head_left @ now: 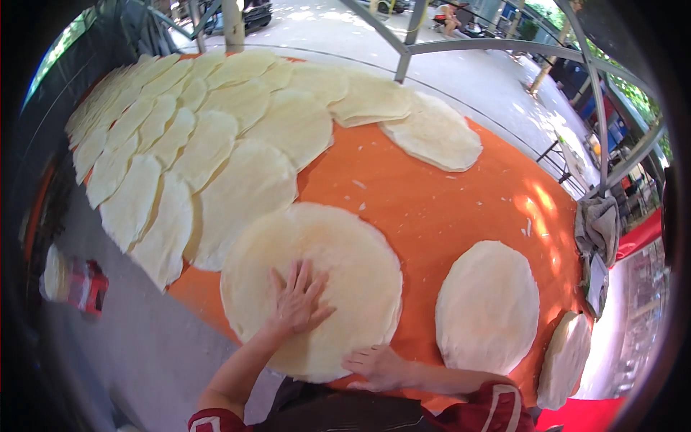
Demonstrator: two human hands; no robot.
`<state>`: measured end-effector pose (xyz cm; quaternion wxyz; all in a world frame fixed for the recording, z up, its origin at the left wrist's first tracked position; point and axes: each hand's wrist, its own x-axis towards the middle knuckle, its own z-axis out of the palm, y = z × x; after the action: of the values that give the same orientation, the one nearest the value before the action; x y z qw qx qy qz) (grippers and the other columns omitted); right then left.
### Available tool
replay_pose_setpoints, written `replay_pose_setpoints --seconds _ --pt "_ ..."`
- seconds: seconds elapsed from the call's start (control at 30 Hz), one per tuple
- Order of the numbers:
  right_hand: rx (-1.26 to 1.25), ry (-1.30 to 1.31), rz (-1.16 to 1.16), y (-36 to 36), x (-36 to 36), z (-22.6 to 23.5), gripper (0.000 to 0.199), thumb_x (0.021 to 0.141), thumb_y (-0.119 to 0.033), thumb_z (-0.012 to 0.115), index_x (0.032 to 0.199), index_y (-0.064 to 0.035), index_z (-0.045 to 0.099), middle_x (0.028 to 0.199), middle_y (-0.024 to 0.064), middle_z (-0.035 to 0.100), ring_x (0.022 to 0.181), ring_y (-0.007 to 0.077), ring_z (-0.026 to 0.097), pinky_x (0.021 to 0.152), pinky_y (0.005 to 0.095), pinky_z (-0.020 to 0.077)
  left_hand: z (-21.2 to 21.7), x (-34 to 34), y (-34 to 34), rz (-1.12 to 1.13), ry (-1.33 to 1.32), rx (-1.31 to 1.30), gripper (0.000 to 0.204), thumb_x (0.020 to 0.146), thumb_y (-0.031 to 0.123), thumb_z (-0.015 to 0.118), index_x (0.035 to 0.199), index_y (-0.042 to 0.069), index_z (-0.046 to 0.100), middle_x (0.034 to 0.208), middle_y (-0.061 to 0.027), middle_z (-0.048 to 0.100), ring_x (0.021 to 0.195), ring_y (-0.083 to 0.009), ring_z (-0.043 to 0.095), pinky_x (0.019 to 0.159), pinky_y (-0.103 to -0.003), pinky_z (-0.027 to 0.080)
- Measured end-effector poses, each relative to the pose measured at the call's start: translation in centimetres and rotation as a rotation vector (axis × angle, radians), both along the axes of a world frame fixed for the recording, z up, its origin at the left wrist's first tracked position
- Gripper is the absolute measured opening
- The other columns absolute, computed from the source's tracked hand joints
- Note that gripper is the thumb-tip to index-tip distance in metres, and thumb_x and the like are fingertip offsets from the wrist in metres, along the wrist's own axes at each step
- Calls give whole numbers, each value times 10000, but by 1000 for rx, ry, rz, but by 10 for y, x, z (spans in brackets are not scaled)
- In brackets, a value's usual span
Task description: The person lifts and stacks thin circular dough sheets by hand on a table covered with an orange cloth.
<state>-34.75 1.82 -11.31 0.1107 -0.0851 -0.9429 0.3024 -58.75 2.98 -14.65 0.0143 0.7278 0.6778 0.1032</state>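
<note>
A large round stack of pale, thin dough sheets (pixel 353 266) lies on the orange tabletop (pixel 410 194), right in front of me. My left hand (pixel 301 302) rests on its top, palm down with the fingers spread. At the near right rim of this stack is my right hand (pixel 376 366), its fingers curled over the dough's edge and the thumb lower down. How much of the edge it holds is partly hidden. To the right lies another round dough stack (pixel 488 306), with a further one (pixel 563 360) at the table's right edge.
Many overlapping dough sheets (pixel 216 147) cover the table's left and far side. One more pile (pixel 435 133) sits at the far edge. Metal frame bars (pixel 497 45) stand beyond. A grey cloth (pixel 597 223) hangs at the right. A red-labelled container (pixel 75 281) is at the left.
</note>
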Motion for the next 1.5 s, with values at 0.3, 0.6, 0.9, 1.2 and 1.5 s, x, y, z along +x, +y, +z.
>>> replay_pose_setpoints --seconds 0.3,0.6,0.9,1.2,1.5 --pt "1176 -374 -1079 377 23 -37 313 721 -209 589 972 -35 521 1069 178 490 921 319 510 745 392 398 8 11 12 -7 -45 -289 771 725 655 427 1306 154 352 1397 -234 153 1289 -434 90 913 -700 34" --pt "875 -577 -773 410 32 20 36 663 -141 575 685 -169 585 682 20 598 684 185 597 546 323 429 8 13 8 -5 7 -316 773 722 687 402 1313 191 354 1402 -192 181 1293 -398 133 911 -700 69" --pt "-227 -88 -226 147 28 46 655 769 -400 608 1204 41 397 1181 197 465 1070 348 470 894 380 393 34 66 58 96 -2058 -563 684 761 236 678 1296 63 288 1242 -107 435 1101 -218 473 883 -368 429" --pt "-254 -36 -699 115 26 2 316 762 -253 600 941 1 539 868 195 571 803 308 563 713 397 427 20 79 60 -27 -2030 -394 477 804 69 569 1234 41 366 1115 -89 528 979 -203 556 810 -355 493" --pt "192 -41 -731 197 14 228 181 729 -124 534 610 6 496 549 149 481 522 309 459 513 389 383 60 -5 0 397 -2154 -35 200 823 124 545 985 9 563 884 -72 623 784 -173 614 717 -318 509"
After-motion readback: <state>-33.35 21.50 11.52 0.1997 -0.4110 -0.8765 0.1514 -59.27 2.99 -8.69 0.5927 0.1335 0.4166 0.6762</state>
